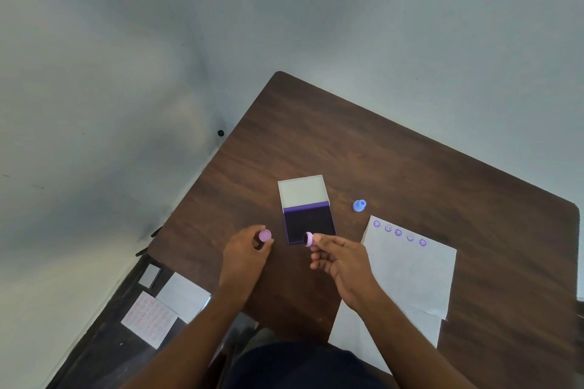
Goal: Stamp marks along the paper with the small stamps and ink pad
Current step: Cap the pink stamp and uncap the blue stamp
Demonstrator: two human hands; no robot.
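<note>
An open ink pad (308, 224) with a dark purple inked face and a raised white lid lies mid-table. My right hand (339, 265) pinches a small pink stamp (308, 239) just over the pad's near edge, its dark face turned to the left. My left hand (245, 254) holds a round pink cap (264, 235) between fingertips, left of the pad. A white paper (410, 275) lies to the right, with a row of several purple smiley marks (398, 232) along its top edge. A blue stamp (359, 205) stands on the table above the paper.
The brown table (395, 151) stands against a pale wall, its left edge close to my left hand. A second white sheet (357, 335) lies under the first at the near edge. Below left, on a dark surface, lie papers, one with pink marks (148, 319).
</note>
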